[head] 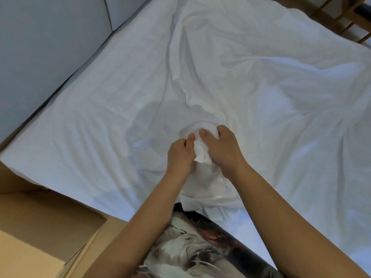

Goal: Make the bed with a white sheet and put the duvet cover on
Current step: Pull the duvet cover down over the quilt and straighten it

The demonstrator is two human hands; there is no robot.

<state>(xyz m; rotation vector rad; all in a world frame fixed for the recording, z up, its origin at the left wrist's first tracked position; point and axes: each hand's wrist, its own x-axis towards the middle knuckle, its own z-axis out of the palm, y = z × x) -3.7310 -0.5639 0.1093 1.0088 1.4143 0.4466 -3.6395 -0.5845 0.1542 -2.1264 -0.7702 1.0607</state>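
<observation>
A white sheet [104, 109] covers the mattress, smooth on the left. A second white cloth, the duvet cover [251, 73], lies rumpled across the middle and right of the bed. A bunched corner of that cloth [202, 155] rises near the bed's front edge. My left hand [179, 155] pinches the bunch from the left. My right hand [223, 151] grips it from the right, thumb on top. The two hands are close together, with the cloth squeezed between them.
A grey padded headboard [46, 37] stands along the left. A light wooden bed frame and box [40, 227] sits at the lower left. A wooden rack [349, 19] shows at the top right. My patterned clothing [190, 247] is below my arms.
</observation>
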